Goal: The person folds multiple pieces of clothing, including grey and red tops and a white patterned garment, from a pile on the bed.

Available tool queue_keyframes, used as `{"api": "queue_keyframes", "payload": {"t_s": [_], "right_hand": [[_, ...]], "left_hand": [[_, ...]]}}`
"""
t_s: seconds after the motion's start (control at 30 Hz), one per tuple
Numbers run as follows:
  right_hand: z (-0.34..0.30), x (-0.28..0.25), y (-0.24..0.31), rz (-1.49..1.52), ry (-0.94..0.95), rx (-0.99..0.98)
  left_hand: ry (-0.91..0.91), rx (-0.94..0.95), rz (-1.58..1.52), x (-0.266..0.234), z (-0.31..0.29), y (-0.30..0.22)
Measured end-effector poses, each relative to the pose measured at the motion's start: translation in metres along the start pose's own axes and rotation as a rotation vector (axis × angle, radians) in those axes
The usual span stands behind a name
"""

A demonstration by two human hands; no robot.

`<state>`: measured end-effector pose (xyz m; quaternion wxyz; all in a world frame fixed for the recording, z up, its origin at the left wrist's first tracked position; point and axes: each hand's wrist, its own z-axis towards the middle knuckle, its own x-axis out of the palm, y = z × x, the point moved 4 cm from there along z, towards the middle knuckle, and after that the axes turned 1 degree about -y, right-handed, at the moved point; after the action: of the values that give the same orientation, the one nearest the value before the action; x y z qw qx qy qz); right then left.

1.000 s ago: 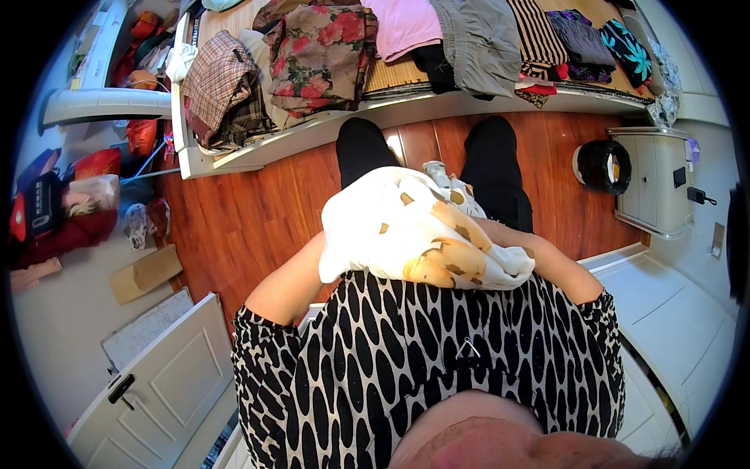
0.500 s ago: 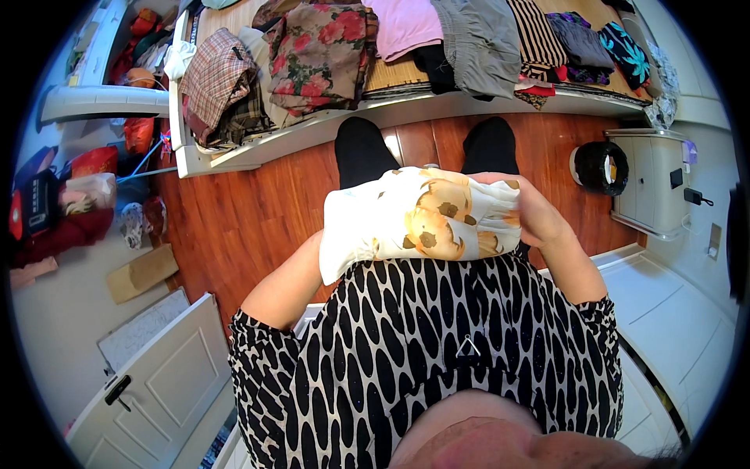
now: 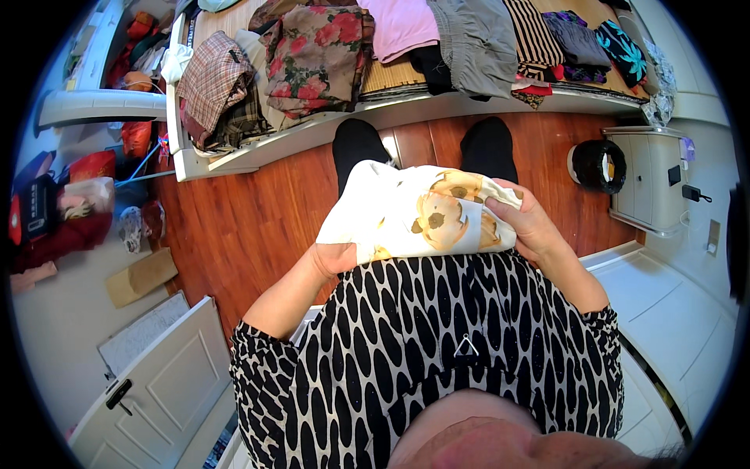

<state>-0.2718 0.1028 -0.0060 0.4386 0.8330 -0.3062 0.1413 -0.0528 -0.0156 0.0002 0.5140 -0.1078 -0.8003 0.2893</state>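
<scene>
A white cloth [image 3: 437,219] with large tan and brown flowers is held folded in front of my body, above the floor. The right end of it is in my right hand [image 3: 530,223], closed, with the thumb on top and the other fingers mostly behind the fabric. At the left end, my left hand [image 3: 336,256] reaches under the cloth and bears it; its fingers are covered. Whether the cloth is a garment I cannot tell. Both black-clad feet show beyond it.
Across the far side, a bed [image 3: 328,123] holds folded clothes, among them floral trousers [image 3: 316,59], a pink garment [image 3: 402,27] and grey trousers [image 3: 473,55]. A black-lined bin [image 3: 598,166] and a cabinet [image 3: 644,180] stand right. A white door [image 3: 156,391] is at lower left.
The cloth's left part has been lifted and folded over, so its outline differs. My left hand has come partly into sight, and my right thumb now lies on top of the fabric.
</scene>
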Motion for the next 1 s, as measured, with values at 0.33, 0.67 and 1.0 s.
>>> {"api": "queue_keyframes", "payload": {"t_s": [0.33,0.67,1.0], "right_hand": [[0.0,0.0,-0.01,0.001,-0.056,0.04],[-0.003,0.004,-0.007,-0.045,-0.058,0.027],[0.001,-0.004,0.003,-0.485,-0.042,-0.109]], "left_hand": [[-0.096,-0.17,-0.23,-0.042,-0.022,0.029],[-0.245,-0.263,0.268,-0.007,-0.013,0.013],[-0.189,-0.1,0.586,0.004,-0.001,0.005]]}}
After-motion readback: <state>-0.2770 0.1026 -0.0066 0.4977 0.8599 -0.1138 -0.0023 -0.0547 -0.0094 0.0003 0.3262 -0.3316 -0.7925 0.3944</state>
